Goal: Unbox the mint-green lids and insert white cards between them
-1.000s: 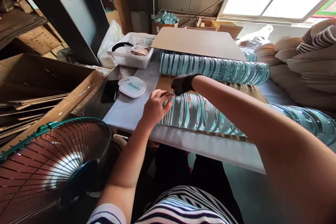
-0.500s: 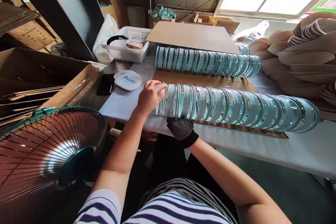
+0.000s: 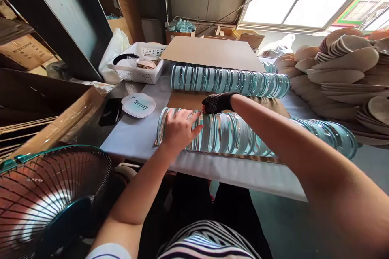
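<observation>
A long row of clear, teal-edged rounds with pale bands stands on edge along the table's front side. My bare left hand lies over the row's left end, its fingers stretched out and apart, touching the rounds. In a black mesh glove, my right hand reaches across the row to its back edge. Its fingers are curled down close to the left fingertips; whatever they hold is hidden. My right forearm covers part of the row. A brown cardboard sheet lies under and behind it.
A second row of rounds lies behind, partly under another cardboard sheet. Left are a white printed pad, a phone, a white basket and a fan. Beige cups are heaped at right.
My right hand has moved from below the row's front edge up and over to its back side. My left hand still rests at the left end, now reaching further over it.
</observation>
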Demonstrator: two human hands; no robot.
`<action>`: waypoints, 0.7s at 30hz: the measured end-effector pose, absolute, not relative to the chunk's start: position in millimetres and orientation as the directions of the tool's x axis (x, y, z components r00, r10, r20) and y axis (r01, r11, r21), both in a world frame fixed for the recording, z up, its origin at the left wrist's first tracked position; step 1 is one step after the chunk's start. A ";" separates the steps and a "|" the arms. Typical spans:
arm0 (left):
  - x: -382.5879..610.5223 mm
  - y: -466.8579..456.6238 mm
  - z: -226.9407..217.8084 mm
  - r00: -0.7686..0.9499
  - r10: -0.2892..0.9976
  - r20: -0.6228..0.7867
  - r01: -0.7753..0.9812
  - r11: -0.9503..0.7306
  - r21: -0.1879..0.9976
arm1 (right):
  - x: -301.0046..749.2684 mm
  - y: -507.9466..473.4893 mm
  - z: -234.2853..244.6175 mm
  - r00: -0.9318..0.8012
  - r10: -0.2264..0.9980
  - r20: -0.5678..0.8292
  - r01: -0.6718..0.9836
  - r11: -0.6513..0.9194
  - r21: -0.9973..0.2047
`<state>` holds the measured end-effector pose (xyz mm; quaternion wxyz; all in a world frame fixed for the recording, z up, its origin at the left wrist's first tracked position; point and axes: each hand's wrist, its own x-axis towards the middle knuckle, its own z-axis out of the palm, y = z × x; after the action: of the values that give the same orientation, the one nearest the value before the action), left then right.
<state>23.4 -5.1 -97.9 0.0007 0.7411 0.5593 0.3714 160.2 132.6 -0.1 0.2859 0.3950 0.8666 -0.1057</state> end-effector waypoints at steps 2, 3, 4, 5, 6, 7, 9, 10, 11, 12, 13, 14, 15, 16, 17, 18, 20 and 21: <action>22.0 -5.1 -98.3 0.106 0.833 0.543 0.838 -0.369 0.403 | 147.9 137.6 -2.2 -0.489 0.595 -0.638 0.745 0.665 0.049; 21.2 -5.4 -97.9 0.113 0.837 0.535 0.842 -0.367 0.396 | 143.4 137.0 -1.7 -0.483 0.606 -0.633 0.721 0.685 0.105; 20.5 -5.6 -97.3 0.118 0.841 0.528 0.847 -0.363 0.388 | 140.3 134.9 -0.2 -0.502 0.623 -0.600 0.673 0.717 0.181; 20.2 -5.8 -96.7 0.123 0.844 0.522 0.854 -0.358 0.378 | 139.2 131.5 1.9 -0.533 0.638 -0.556 0.622 0.741 0.255; 20.1 -5.9 -96.3 0.126 0.845 0.519 0.860 -0.354 0.368 | 140.5 126.7 4.1 -0.570 0.649 -0.504 0.580 0.752 0.312; 20.2 -5.8 -96.0 0.127 0.844 0.520 0.865 -0.350 0.358 | 144.2 119.9 5.6 -0.610 0.654 -0.448 0.563 0.755 0.335; 20.8 -5.4 -96.0 0.114 0.840 0.530 0.873 -0.340 0.351 | 157.9 98.7 3.8 -0.664 0.677 -0.317 0.609 0.736 0.297; 21.0 -5.0 -96.1 0.109 0.838 0.535 0.873 -0.338 0.352 | 166.8 83.6 -1.1 -0.663 0.704 -0.256 0.653 0.710 0.263; 21.0 -4.4 -96.2 0.107 0.837 0.536 0.873 -0.338 0.352 | 175.8 65.9 -9.6 -0.648 0.736 -0.198 0.698 0.677 0.233; 20.9 -3.8 -96.4 0.110 0.837 0.535 0.874 -0.338 0.349 | 184.1 46.3 -21.9 -0.626 0.765 -0.148 0.737 0.643 0.207; 20.5 -3.2 -96.6 0.116 0.838 0.533 0.876 -0.340 0.343 | 191.3 25.9 -37.7 -0.598 0.791 -0.129 0.767 0.612 0.191; 19.8 -2.6 -96.7 0.124 0.838 0.531 0.878 -0.342 0.335 | 196.9 6.1 -56.3 -0.579 0.803 -0.141 0.786 0.596 0.164; 19.1 -2.1 -96.8 0.129 0.839 0.529 0.880 -0.342 0.330 | 200.9 -12.1 -76.7 -0.596 0.786 -0.163 0.780 0.615 0.114; 18.3 -2.0 -96.7 0.128 0.841 0.526 0.881 -0.340 0.328 | 203.6 -27.7 -97.3 -0.586 0.787 -0.192 0.790 0.607 0.080; 17.7 -2.4 -96.3 0.126 0.843 0.522 0.882 -0.336 0.330 | 205.5 -40.2 -116.6 -0.570 0.793 -0.215 0.805 0.592 0.049; 17.6 -3.5 -95.5 0.124 0.846 0.518 0.883 -0.333 0.332 | 206.9 -49.7 -132.9 -0.540 0.811 -0.227 0.828 0.559 0.027; 19.5 -7.5 -92.3 0.115 0.846 0.520 0.887 -0.323 0.330 | 211.5 -60.1 -151.6 -0.465 0.852 -0.239 0.877 0.481 0.008; 22.0 -10.3 -90.1 0.112 0.842 0.528 0.888 -0.323 0.327 | 215.5 -61.6 -152.6 -0.444 0.861 -0.248 0.889 0.458 -0.003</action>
<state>22.0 -10.3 -90.1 -0.0355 0.7449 0.5806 0.3267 215.5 -61.6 -152.6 0.1061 0.5162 0.8473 -0.0663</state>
